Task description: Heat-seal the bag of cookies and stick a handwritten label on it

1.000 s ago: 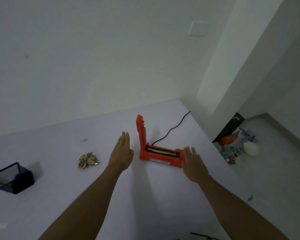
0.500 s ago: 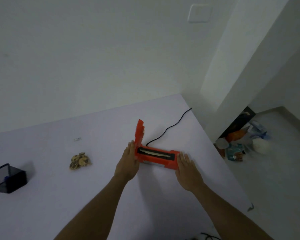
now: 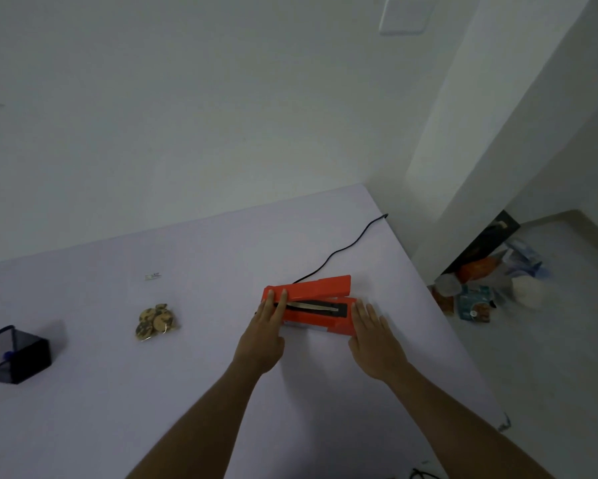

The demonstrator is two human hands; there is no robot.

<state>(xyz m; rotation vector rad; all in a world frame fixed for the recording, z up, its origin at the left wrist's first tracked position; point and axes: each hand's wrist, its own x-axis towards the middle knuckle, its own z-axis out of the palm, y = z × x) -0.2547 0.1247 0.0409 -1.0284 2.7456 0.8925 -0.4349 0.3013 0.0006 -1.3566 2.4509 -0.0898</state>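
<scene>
Resting flat and open, the left hand (image 3: 263,335) presses the sealer (image 3: 311,305) lid, fingers gripping nothing; the right hand (image 3: 377,340) lies open against its right end. Cookies (image 3: 155,321) sit well left on the table (image 3: 152,392), seemingly unsealed, unlabelled; bag mouth unclear

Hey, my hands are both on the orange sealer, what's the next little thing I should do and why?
Probably reach your left hand over for the bag of cookies: it lies apart, to the left of the orange sealer, and nothing sits between the sealer's arm and base yet.
</scene>
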